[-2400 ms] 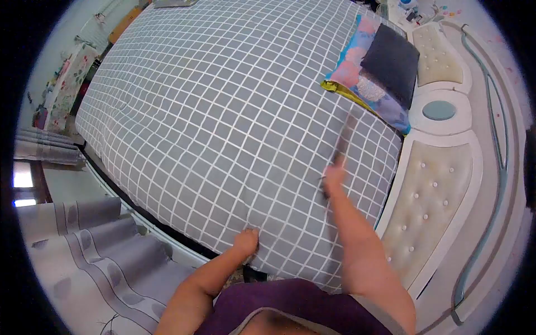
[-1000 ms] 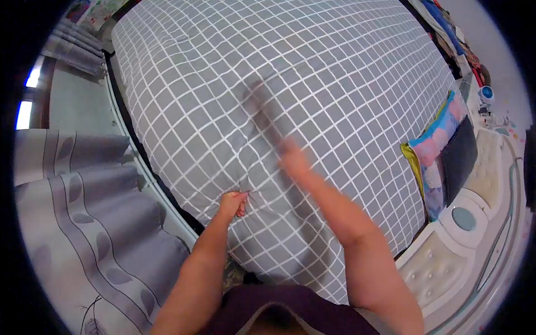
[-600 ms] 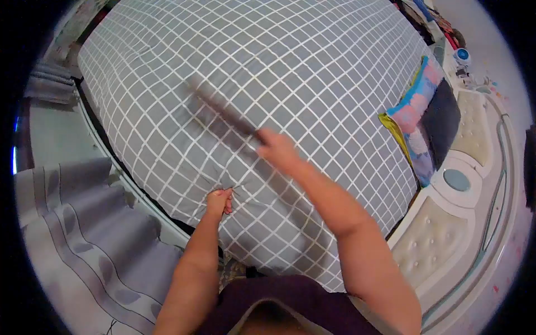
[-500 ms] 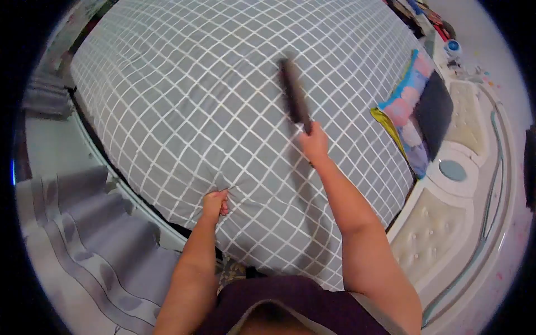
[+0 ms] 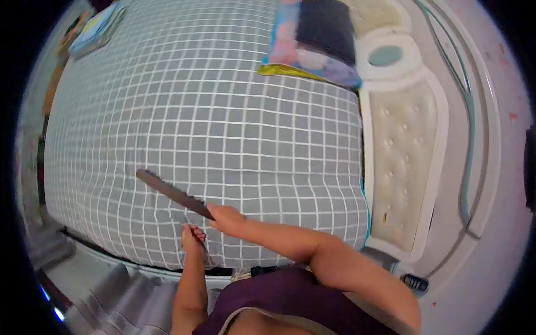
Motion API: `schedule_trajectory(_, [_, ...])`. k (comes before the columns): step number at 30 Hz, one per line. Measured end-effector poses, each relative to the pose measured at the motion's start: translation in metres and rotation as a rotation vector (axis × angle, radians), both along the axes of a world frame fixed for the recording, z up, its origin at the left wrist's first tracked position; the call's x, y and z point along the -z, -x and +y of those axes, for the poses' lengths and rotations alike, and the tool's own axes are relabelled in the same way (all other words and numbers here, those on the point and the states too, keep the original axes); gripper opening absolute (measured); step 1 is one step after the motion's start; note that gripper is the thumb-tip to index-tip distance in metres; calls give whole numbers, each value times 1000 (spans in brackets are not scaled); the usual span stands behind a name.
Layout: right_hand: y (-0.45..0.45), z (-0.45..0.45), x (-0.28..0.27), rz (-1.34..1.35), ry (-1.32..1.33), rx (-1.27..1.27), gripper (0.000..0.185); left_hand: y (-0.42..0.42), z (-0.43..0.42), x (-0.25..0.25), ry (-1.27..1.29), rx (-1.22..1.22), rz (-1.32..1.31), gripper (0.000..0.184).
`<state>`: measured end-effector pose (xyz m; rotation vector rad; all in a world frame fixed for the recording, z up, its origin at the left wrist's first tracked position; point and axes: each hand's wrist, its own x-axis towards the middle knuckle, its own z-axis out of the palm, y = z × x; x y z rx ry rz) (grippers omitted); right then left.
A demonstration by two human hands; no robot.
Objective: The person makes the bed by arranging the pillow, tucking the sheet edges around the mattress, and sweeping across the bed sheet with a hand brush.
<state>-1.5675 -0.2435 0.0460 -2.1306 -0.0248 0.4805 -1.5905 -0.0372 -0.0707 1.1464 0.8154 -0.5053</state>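
My right hand (image 5: 228, 220) is wrapped round the handle of a long brown bed brush (image 5: 174, 194) with dark bristles along one side. The brush points away to the left, low over a grey bedsheet (image 5: 279, 151) with a white grid; whether its bristles touch the cloth, I cannot tell. Close by, near the front edge of the bed, my left hand (image 5: 194, 237) is closed on the sheet, fingers curled.
A padded cream headboard (image 5: 399, 167) borders the bed on the right. Against it lies a colourful pillow (image 5: 285, 47) with a dark patch. Folded cloth (image 5: 99, 28) sits at the far left corner. Grey curtains (image 5: 131, 301) hang at lower left, and a remote control (image 5: 415, 283) lies at lower right.
The view has turned toward the headboard. My right hand has swung the brush leftward, close to my left hand, which keeps its grip on the sheet.
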Motion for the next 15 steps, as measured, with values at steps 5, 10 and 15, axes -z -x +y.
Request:
schedule_trajectory(5, [30, -34, 13, 8, 181, 104, 34, 1, -126, -116, 156, 38, -80, 22])
schedule_trajectory(10, [71, -68, -2, -247, 305, 203, 42, -30, -176, -73, 32, 229, -183, 20])
schedule_trajectory(15, [163, -180, 71, -174, 742, 295, 47, -76, -193, -79, -575, 766, -460, 38])
